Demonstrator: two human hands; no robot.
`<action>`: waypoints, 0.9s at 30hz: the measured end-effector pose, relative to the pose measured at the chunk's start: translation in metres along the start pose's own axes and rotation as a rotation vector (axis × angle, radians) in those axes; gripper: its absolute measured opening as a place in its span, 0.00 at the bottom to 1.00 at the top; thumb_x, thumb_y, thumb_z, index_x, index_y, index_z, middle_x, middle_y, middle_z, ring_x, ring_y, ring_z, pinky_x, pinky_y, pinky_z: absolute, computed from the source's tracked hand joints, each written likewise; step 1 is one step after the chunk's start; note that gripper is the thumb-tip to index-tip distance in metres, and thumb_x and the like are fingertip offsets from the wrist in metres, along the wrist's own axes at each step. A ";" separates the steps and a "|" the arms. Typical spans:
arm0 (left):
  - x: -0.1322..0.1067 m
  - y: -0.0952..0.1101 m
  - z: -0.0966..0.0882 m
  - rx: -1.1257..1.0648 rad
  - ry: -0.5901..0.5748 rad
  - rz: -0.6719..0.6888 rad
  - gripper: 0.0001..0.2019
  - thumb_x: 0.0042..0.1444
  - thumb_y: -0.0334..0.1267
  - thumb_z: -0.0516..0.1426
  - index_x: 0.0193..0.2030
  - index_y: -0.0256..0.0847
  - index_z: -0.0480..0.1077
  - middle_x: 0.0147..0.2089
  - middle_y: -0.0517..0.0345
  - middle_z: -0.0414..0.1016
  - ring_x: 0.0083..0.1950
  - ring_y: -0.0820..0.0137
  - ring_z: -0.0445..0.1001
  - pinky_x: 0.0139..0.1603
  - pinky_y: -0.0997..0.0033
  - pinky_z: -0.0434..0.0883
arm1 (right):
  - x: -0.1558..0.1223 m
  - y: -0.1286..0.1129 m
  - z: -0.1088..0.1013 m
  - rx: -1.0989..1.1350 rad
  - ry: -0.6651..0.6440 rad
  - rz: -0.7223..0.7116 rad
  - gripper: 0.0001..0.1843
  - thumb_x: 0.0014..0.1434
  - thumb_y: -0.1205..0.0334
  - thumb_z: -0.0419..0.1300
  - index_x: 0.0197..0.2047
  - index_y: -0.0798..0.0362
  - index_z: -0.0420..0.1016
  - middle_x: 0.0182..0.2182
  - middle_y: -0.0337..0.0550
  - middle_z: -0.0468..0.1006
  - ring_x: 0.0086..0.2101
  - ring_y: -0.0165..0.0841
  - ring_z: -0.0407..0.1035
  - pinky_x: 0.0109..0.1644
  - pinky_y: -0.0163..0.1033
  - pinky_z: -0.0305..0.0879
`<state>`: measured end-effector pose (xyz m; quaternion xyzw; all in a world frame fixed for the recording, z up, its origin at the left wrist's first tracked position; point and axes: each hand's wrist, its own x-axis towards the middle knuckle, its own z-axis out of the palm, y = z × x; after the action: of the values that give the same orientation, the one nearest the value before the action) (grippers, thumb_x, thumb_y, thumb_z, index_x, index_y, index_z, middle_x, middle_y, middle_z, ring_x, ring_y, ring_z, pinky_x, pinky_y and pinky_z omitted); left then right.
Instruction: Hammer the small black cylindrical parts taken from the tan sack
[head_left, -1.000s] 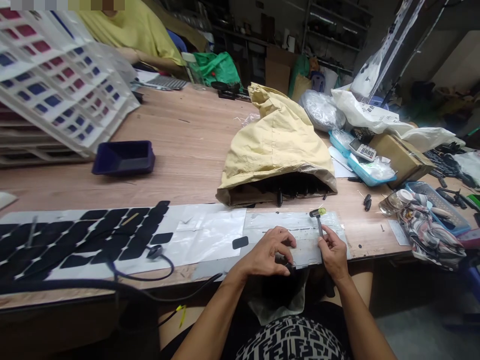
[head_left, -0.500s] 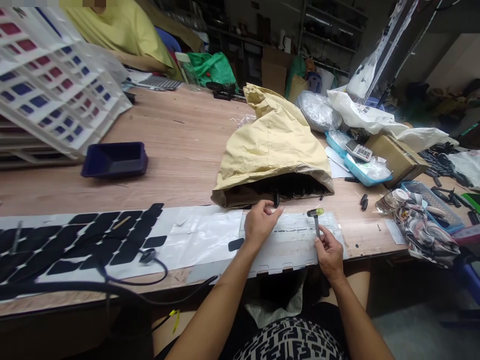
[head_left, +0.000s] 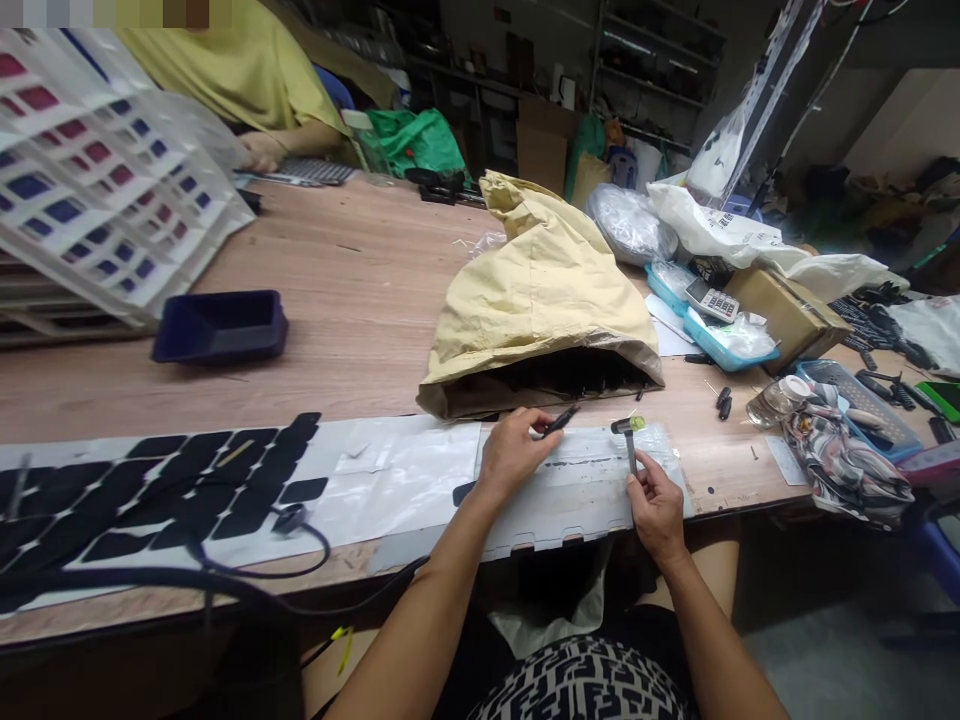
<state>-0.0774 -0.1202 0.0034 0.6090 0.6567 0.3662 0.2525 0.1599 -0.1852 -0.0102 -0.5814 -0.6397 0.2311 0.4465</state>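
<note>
My left hand (head_left: 511, 450) pinches a small black part (head_left: 559, 420) just in front of the open mouth of a yellow paper sack (head_left: 544, 290) that lies on the wooden table (head_left: 360, 290). More black parts show inside the sack's mouth. My right hand (head_left: 654, 505) grips the handle of a small hammer (head_left: 630, 437), whose head with a yellow tip rests on a grey plate (head_left: 577, 490) at the table's front edge.
A white sheet with several black pads (head_left: 157, 480) and a black cable (head_left: 247, 570) lie at the left. A dark blue tray (head_left: 221, 325) sits behind them, under leaning white trays (head_left: 97, 170). A person in yellow (head_left: 247, 70) sits at the far side. Baskets, bags and a box (head_left: 787, 310) crowd the right.
My left hand left the grey plate, reached to the sack's mouth and has drawn back a little with a black part in its fingers. My right hand has stayed on the hammer.
</note>
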 end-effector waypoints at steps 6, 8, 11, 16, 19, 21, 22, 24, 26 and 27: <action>-0.027 -0.005 0.011 0.038 -0.160 0.201 0.05 0.52 0.39 0.62 0.37 0.46 0.78 0.37 0.57 0.76 0.44 0.61 0.71 0.49 0.61 0.67 | 0.001 -0.001 -0.002 0.062 -0.025 0.023 0.23 0.62 0.58 0.59 0.59 0.58 0.75 0.27 0.38 0.71 0.24 0.28 0.64 0.25 0.31 0.64; -0.028 -0.006 0.014 0.061 -0.169 0.200 0.06 0.53 0.39 0.63 0.38 0.47 0.79 0.38 0.58 0.76 0.44 0.61 0.70 0.49 0.60 0.66 | -0.001 -0.003 -0.003 0.081 -0.031 0.022 0.23 0.62 0.58 0.59 0.58 0.58 0.76 0.27 0.38 0.71 0.24 0.28 0.64 0.25 0.32 0.64; -0.026 -0.008 0.014 0.056 -0.194 0.202 0.06 0.53 0.40 0.65 0.39 0.48 0.79 0.38 0.58 0.76 0.45 0.60 0.71 0.49 0.60 0.65 | -0.007 -0.009 -0.005 0.071 -0.044 0.014 0.23 0.62 0.58 0.60 0.58 0.59 0.76 0.27 0.37 0.70 0.22 0.26 0.62 0.24 0.32 0.63; -0.025 -0.009 0.014 0.050 -0.185 0.187 0.06 0.52 0.40 0.65 0.38 0.48 0.79 0.39 0.59 0.76 0.47 0.60 0.71 0.50 0.60 0.65 | -0.019 -0.027 -0.002 0.010 -0.137 -0.087 0.21 0.63 0.62 0.58 0.58 0.58 0.76 0.27 0.38 0.71 0.22 0.26 0.62 0.24 0.31 0.63; -0.026 -0.008 0.014 0.032 -0.176 0.169 0.07 0.51 0.38 0.66 0.38 0.48 0.79 0.39 0.59 0.77 0.46 0.61 0.71 0.49 0.60 0.65 | -0.022 -0.039 0.000 -0.031 -0.177 -0.176 0.21 0.62 0.64 0.58 0.57 0.58 0.77 0.29 0.41 0.75 0.24 0.29 0.66 0.26 0.32 0.66; -0.026 -0.006 0.014 0.019 -0.176 0.154 0.07 0.50 0.37 0.66 0.38 0.47 0.78 0.38 0.60 0.77 0.45 0.61 0.71 0.48 0.61 0.66 | -0.021 -0.046 0.001 -0.052 -0.180 -0.219 0.21 0.62 0.65 0.58 0.58 0.58 0.77 0.31 0.43 0.78 0.25 0.30 0.68 0.28 0.34 0.69; -0.025 -0.005 0.014 0.013 -0.177 0.147 0.07 0.50 0.36 0.66 0.37 0.47 0.78 0.38 0.60 0.77 0.45 0.61 0.71 0.48 0.61 0.66 | -0.020 -0.048 0.001 -0.060 -0.176 -0.236 0.21 0.62 0.66 0.58 0.58 0.57 0.76 0.32 0.44 0.78 0.26 0.30 0.70 0.29 0.34 0.70; -0.025 -0.003 0.013 0.008 -0.174 0.131 0.07 0.49 0.35 0.67 0.36 0.45 0.77 0.38 0.59 0.77 0.45 0.61 0.71 0.47 0.61 0.66 | -0.020 -0.052 0.003 -0.071 -0.169 -0.263 0.22 0.62 0.66 0.57 0.59 0.57 0.76 0.33 0.45 0.80 0.27 0.32 0.72 0.31 0.35 0.72; -0.025 -0.001 0.013 0.011 -0.168 0.116 0.06 0.49 0.34 0.67 0.34 0.45 0.76 0.38 0.59 0.77 0.44 0.61 0.71 0.47 0.62 0.65 | -0.020 -0.052 0.006 -0.083 -0.170 -0.289 0.22 0.62 0.66 0.57 0.59 0.56 0.76 0.33 0.46 0.80 0.28 0.33 0.73 0.34 0.36 0.74; -0.025 0.000 0.013 0.013 -0.165 0.107 0.05 0.49 0.34 0.66 0.33 0.45 0.76 0.37 0.60 0.77 0.44 0.61 0.70 0.47 0.62 0.65 | -0.020 -0.052 0.007 -0.092 -0.175 -0.298 0.22 0.62 0.66 0.57 0.58 0.56 0.77 0.33 0.45 0.80 0.28 0.33 0.73 0.34 0.37 0.74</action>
<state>-0.0646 -0.1423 -0.0074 0.6730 0.6025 0.3234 0.2819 0.1244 -0.2135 0.0228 -0.4779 -0.7650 0.1825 0.3912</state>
